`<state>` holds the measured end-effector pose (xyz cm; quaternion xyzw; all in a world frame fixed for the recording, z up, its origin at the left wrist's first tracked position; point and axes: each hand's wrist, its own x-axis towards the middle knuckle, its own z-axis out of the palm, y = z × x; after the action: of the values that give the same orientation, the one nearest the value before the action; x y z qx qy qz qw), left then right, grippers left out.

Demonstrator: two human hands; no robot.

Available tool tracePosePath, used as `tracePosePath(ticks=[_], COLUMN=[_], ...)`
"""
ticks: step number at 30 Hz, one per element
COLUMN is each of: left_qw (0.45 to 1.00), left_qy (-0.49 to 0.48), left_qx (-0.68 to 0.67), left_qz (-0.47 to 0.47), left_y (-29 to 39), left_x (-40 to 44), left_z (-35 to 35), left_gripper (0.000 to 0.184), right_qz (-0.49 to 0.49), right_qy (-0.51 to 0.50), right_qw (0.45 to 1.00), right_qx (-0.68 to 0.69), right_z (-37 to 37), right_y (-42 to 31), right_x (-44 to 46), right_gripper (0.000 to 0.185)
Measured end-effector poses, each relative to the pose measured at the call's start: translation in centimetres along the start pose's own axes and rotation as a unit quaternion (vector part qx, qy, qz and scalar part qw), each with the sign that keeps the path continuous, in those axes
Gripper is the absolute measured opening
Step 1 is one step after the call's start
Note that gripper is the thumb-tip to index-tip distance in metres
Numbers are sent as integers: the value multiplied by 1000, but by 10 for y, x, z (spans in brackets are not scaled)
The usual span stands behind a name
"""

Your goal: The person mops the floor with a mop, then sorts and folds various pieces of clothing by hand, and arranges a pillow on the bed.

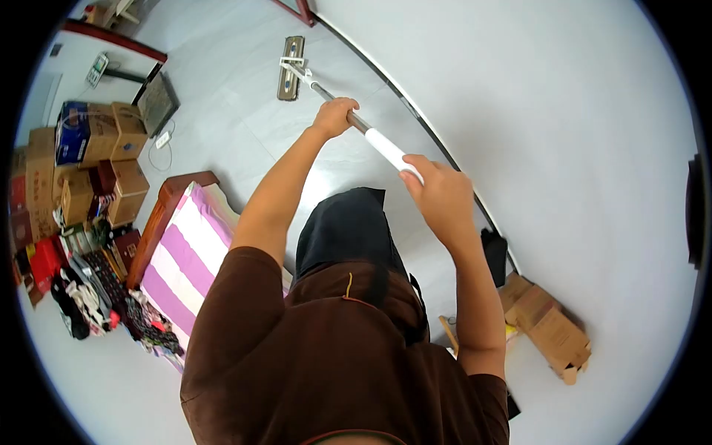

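A flat mop [385, 149] slants away from me, its grey metal pole ending in a white grip. My left hand [336, 117] is wrapped round the metal part of the pole. Closer to my body, my right hand [439, 191] closes over the end of the white grip. At the far end, the rectangular mop head [291, 68] lies flat on the grey tiled floor [245, 111], joined to the pole by a white bracket. Part of each hand's fingers is hidden behind the pole.
A bed [182, 259] with a purple-striped sheet stands at my left, beside stacked cardboard boxes [130, 185] and piled clothes. A platform scale [157, 104] and a power strip [163, 139] sit farther off. The white wall [534, 111] runs along my right, with cardboard boxes [552, 326] below.
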<state>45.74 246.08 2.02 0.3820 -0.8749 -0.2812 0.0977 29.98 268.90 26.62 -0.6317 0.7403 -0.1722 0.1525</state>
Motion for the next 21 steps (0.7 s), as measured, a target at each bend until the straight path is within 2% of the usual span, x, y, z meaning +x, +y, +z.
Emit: tracePosePath(ticks=[4, 7, 11, 14, 17, 20, 21], left_qw=[992, 994, 998, 998, 999, 992, 989], left_qy=[95, 53, 55, 67, 11, -49, -35], left_qx=[6, 13, 14, -3, -8, -22, -33], left_qz=[-76, -90, -36, 11, 50, 114, 137], left_y=[-26, -18, 14, 61, 109, 156, 172], left_x=[-18, -43, -81, -112, -143, -170, -179], left_z=[26, 37, 59, 64, 82, 107, 117], left_gripper=[27, 32, 27, 25, 24, 15, 16], right_qz=[-16, -26, -18, -2, 57, 115, 115], right_qy=[-19, -33, -61, -78, -122, -154, -153], right_qw=[999, 999, 997, 997, 991, 981, 980], right_qx=[-22, -15, -38, -25, 7, 30, 44], right_z=[47, 64, 45, 2, -44, -86, -99], right_y=[2, 6, 11, 12, 11, 20, 27], right_x=[0, -32, -88, -127, -172, -224, -241], right_gripper=[29, 31, 35, 38, 31, 30, 30])
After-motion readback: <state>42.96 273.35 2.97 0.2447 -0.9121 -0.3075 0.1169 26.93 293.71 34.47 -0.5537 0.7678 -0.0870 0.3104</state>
